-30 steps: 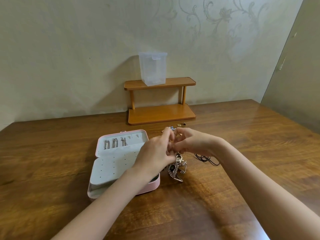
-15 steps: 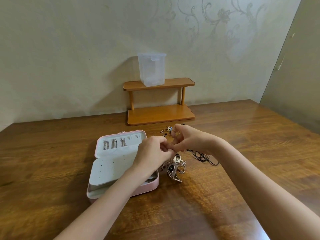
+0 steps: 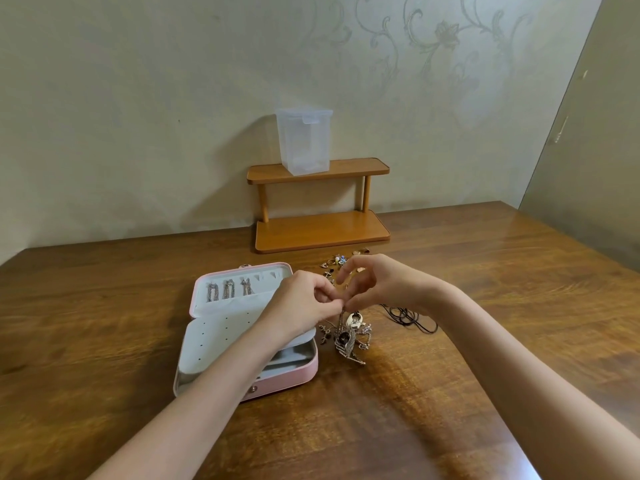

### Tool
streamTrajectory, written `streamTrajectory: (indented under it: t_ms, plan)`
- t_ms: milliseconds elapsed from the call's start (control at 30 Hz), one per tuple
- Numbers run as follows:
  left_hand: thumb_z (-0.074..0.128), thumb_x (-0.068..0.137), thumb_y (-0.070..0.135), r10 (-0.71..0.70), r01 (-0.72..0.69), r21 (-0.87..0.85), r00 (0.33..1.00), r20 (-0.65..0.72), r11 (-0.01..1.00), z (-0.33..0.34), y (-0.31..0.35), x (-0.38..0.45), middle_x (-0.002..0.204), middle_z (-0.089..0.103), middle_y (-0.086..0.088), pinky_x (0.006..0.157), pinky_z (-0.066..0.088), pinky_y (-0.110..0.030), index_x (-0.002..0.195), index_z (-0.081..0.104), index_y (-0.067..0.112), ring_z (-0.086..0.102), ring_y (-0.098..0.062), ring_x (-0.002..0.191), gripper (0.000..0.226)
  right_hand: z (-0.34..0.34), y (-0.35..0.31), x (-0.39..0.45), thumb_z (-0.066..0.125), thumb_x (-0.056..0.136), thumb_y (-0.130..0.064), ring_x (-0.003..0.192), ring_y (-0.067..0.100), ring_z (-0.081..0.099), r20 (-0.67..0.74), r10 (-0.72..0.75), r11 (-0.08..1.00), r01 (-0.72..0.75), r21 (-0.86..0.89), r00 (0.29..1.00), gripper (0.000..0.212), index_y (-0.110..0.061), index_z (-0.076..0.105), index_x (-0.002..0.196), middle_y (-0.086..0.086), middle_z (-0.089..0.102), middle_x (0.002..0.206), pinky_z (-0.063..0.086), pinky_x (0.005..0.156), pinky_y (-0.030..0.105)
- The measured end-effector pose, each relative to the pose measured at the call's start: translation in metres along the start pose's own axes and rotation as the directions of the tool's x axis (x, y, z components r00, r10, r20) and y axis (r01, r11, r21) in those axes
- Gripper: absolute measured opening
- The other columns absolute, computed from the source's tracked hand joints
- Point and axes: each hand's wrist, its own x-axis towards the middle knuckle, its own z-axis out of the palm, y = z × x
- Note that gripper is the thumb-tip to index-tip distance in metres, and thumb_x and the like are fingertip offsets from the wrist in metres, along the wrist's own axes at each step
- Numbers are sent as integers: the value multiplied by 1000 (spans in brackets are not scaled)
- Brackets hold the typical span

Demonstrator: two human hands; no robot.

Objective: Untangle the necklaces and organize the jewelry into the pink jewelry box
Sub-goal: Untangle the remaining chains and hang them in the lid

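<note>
I have my left hand (image 3: 304, 303) and right hand (image 3: 377, 289) both pinching the necklace tangle (image 3: 348, 336), which hangs straight below my fingertips (just right of the pink jewelry box (image 3: 242, 327)), left hand nearer it.

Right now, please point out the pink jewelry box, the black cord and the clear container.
pink jewelry box (image 3: 298, 377): head view, front wall.
black cord (image 3: 410, 318): head view, coiled middle.
clear container (image 3: 304, 143): head view, front face.
</note>
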Motion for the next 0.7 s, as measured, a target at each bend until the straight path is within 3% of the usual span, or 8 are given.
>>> streamTrajectory:
  t_ms: [200,300,400,567,700]
  plan:
    - [70,82,14,-16,22,-89,998,66,996,-5,2,1,73,72,-2,57,49,-13,84,73,12,68,-4,64,4,0,-1,2,72,77,2,71,8,67,-15,-17,997,16,-70,1000,34,-10,57,105,-2,70,75,53,70,19]
    - [65,86,10,-63,89,-190,988,139,978,-6,3,0,68,69,-4,53,46,-12,84,70,9,63,0,55,6,-1,-1,2,70,78,4,71,11,67,-10,-26,999,26,-47,1000,33,-12,55,101,1,70,76,55,74,24]
    - [59,87,11,-112,130,-164,987,116,978,-4,4,1,59,63,1,49,42,-12,82,69,4,55,3,46,13,1,-4,4,68,79,4,69,11,62,-8,-29,997,28,-67,1000,33,-16,50,99,6,68,82,52,73,28]
    - [59,85,17,-70,74,-33,991,110,997,-2,6,3,62,58,3,56,41,-20,76,63,13,52,-6,55,10,4,-7,4,64,81,6,60,4,53,-1,-24,1000,24,-8,1000,33,-16,45,96,2,62,80,45,59,17]
    - [59,84,6,-69,100,-174,982,175,980,-6,8,1,60,56,2,49,39,-14,72,58,15,49,-2,48,15,3,-1,1,61,82,7,64,6,55,8,-39,997,39,68,999,30,-16,45,94,4,63,81,45,64,21]
